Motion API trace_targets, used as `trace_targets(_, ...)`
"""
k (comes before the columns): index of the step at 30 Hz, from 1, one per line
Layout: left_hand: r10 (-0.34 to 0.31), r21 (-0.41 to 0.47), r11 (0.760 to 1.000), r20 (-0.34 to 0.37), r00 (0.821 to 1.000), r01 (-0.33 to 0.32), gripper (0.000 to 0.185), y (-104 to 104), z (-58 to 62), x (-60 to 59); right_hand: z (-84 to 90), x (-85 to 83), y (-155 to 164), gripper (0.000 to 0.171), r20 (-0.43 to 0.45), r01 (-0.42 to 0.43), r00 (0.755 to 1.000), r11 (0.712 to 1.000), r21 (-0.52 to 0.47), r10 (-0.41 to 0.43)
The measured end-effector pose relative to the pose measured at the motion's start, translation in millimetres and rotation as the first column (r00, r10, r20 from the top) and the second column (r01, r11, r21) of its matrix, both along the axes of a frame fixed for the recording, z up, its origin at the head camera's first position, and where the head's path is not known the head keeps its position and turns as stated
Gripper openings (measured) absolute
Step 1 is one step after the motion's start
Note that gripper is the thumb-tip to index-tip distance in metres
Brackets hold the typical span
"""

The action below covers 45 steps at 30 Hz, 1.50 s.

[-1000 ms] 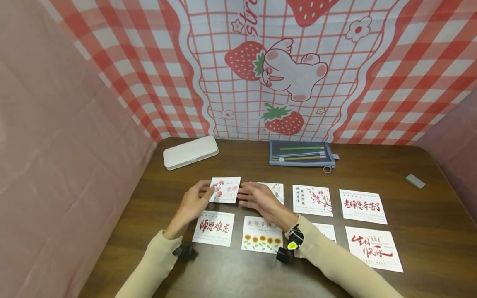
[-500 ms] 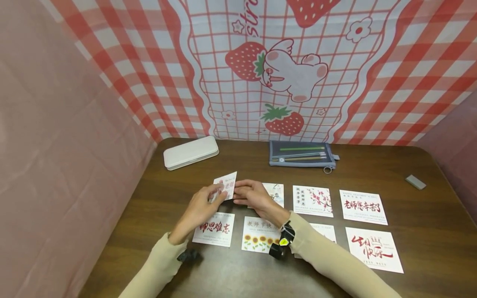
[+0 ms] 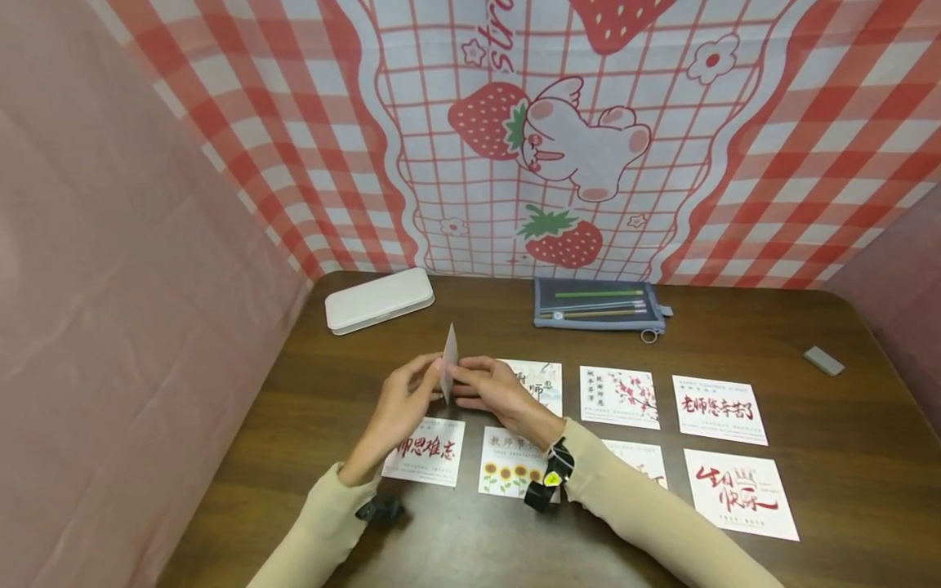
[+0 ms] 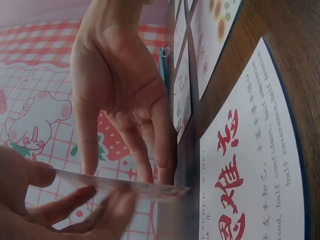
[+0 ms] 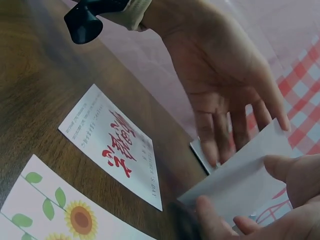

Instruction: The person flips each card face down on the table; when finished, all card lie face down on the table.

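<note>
"Head view first: what looked largest?"

"Red-and-white checked cloth printed with strawberries (image 3: 573,155), hanging behind the long white round-cornered case (image 3: 379,300). Next came the brown wood-grain table (image 3: 470,539) beneath the case, then a blue-grey see-through zip pouch (image 3: 603,326) to the case's right."

"And the hands?"

"Both were nearer the person than the case. The left hand (image 3: 399,400) pinched a square white paper card (image 5: 237,176) between thumb and fingers. The right hand (image 3: 509,398) had fairly straight fingers; its thumb and fingertips touched the card's plain side without gripping."

"Where was that card?"

"On the near side of the case, slightly right of it, held steeply upright and almost edge-on to the head camera."

"Anything else?"

"Seven other white printed cards (image 3: 620,398) lay in two rows, nearer than the case and mostly to its right. Smallest was a grey rectangular block (image 3: 824,361), well to the case's right."
</note>
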State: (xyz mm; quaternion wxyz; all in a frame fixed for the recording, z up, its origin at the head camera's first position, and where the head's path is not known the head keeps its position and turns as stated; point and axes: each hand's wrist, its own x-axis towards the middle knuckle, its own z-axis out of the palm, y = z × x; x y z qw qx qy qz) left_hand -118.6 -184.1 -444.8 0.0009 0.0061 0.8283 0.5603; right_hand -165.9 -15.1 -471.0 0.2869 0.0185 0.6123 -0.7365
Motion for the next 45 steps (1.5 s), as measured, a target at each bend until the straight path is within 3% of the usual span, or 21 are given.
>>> trace_targets(3, 0.024, 0.103, 0.995, -0.038, 0.999, -0.02, 0.035, 1, 1.7, -0.4, -1.3, -1.1, 1, 0.065, -0.009, 0.011, 1.0, 0.999, 0.042, -0.01)
trace_targets(7, 0.046, 0.173, 0.984, -0.084, 0.995, -0.031, 0.031, -1, 4.8, -1.2, -1.7, -2.0, 3, 0.069, -0.04, 0.036, 0.999, 0.995, 0.092, -0.032)
trace_targets(15, 0.098, 0.192, 0.979, -0.147, 0.984, -0.069, 0.027, -17, 9.8, -4.5, -2.5, -4.8, 9, 0.052, -0.163, 0.139, 0.98, 0.975, 0.173, -0.111)
trace_targets(20, 0.164, 0.129, 0.98, -0.12, 0.979, -0.148, 0.026, -28, 6.0, -7.1, -2.7, -7.8, 13, 0.043, -0.205, 0.17, 0.97, 0.963, 0.207, -0.128)
trace_targets(28, 0.232, -0.098, 0.966, -0.064, 0.971, -0.238, 0.025, -40, -6.6, -12.4, -3.6, -9.6, 14, 0.039, -0.231, 0.194, 0.961, 0.965, 0.176, -0.151)
trace_targets(38, 0.188, -0.24, 0.951, -0.041, 0.981, -0.193, 0.031, -45, -13.3, -18.9, -8.2, -13.4, 12, 0.035, -0.257, 0.221, 0.952, 0.952, 0.21, -0.164)
trace_targets(45, 0.175, -0.294, 0.941, 0.007, 0.985, -0.165, 0.039, -42, -16.2, -22.9, -8.3, -14.3, 11, 0.032, -0.305, 0.229, 0.943, 0.925, 0.304, -0.134)
